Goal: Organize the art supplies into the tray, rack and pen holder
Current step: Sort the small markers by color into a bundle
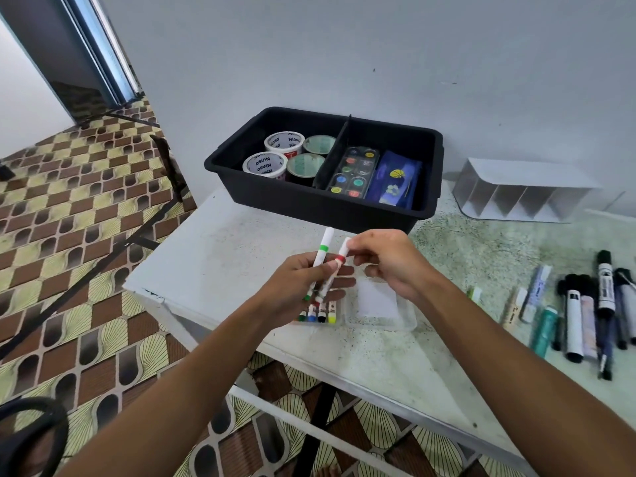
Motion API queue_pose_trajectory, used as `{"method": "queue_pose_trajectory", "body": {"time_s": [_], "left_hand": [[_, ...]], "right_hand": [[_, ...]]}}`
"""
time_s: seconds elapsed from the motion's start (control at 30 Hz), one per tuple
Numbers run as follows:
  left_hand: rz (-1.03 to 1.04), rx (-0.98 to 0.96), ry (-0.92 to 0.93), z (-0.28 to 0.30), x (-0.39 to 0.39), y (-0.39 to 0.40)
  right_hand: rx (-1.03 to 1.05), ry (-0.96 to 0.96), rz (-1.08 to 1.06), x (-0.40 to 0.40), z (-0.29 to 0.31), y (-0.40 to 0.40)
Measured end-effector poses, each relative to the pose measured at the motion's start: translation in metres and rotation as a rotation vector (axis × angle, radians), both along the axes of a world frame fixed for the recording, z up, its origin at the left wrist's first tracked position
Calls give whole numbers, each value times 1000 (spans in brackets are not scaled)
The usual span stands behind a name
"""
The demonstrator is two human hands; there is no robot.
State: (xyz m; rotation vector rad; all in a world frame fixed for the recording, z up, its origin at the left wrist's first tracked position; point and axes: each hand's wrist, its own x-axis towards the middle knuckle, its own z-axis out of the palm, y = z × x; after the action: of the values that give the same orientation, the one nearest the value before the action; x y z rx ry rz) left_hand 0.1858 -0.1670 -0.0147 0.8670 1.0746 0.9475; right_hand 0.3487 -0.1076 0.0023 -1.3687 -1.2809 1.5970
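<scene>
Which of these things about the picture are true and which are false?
1. The left hand holds two markers. True.
2. The black tray holds four tape rolls. True.
3. The white rack is full of pens. False: its slots look empty.
4. The paint palette lies on the table beside the tray. False: it lies inside the tray's right compartment.
5. The right hand pinches the red-banded marker. True.
</scene>
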Motion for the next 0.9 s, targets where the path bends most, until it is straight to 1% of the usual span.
{"method": "queue_pose_trajectory", "body": {"time_s": [0.07,0.1,0.2,0.27,0.43,0.63,0.7,0.77,0.83,0.9], "left_hand": [[30,-1,0,0,2,4],[45,-7,10,-1,3,5],[62,-27,34,-4,2,8],[63,-35,34,-6,3,8],[78,-44,39,-8,4,8],[94,-38,30,-8,1,9],[100,-32,27,-8,0,9],[102,-24,68,-9,-1,10],[102,-19,96,-10,-1,10],[104,-22,101,-10,0,10]], "right_hand": [[-2,81,-124,7,1,2],[18,71,-165,10,1,3],[127,-114,-177,16,-4,4],[164,-222,-140,16,-11,4],[207,-402,-37,8,-21,8],[201,-484,105,6,-25,7],[237,-571,177,10,-24,6],[291,-691,272,17,-21,4],[295,-754,339,21,-18,0],[296,-800,361,21,-19,-5]]}}
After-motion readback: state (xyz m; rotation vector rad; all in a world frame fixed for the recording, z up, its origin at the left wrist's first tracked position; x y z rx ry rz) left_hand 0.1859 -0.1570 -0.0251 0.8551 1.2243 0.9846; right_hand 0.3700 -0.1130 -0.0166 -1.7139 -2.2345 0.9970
